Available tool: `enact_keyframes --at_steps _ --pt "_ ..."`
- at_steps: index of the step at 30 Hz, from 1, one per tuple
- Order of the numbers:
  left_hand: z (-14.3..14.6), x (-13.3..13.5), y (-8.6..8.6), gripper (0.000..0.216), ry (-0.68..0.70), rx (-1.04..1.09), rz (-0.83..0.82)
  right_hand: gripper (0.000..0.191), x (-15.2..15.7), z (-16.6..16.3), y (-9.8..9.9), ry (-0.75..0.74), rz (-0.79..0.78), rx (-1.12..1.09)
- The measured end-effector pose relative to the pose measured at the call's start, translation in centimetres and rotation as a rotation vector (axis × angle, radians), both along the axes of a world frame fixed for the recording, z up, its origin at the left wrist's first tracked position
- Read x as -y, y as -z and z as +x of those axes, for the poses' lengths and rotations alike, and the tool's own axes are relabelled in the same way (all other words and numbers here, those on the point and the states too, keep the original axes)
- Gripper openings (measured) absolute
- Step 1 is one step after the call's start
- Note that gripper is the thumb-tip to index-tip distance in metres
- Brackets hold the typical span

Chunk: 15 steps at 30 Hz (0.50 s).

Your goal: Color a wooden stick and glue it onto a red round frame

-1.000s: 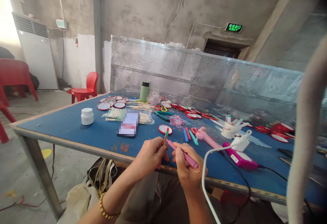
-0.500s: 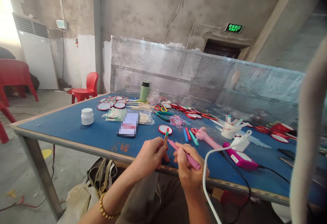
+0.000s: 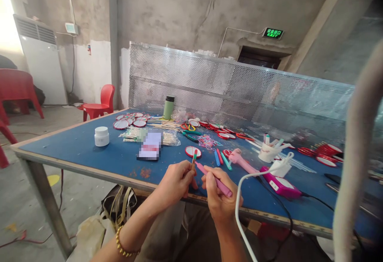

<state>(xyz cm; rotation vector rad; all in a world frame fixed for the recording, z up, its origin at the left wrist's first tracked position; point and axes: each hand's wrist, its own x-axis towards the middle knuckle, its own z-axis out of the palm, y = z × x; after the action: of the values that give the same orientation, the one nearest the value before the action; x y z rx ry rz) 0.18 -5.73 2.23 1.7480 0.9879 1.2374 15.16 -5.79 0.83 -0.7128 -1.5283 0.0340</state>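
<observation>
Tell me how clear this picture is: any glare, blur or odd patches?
In the head view, glare whites out the upper left edge, while the top right corner goes dark; in the same view, the pale cord-like thing at right is blurred, probably from being near the lens; blocky squares cover the phone; the pink pen in the right hand looks fairly clear.

Since half a second ago: your right hand (image 3: 220, 202) has eased slightly left, toward the stick (image 3: 194, 157). Pink pen (image 3: 223, 187) went along; tip now a touch nearer the stick, back end swung in closer too. White cord (image 3: 236, 214), right of the stick, shifted the same way.
</observation>
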Motion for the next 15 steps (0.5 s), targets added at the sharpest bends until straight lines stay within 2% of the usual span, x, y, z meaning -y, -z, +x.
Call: enact_keyframes --at_steps 15 --pt "-0.02 0.16 -0.41 0.019 0.003 -0.005 -0.009 0.015 -0.01 0.11 0.01 0.054 -0.022 0.016"
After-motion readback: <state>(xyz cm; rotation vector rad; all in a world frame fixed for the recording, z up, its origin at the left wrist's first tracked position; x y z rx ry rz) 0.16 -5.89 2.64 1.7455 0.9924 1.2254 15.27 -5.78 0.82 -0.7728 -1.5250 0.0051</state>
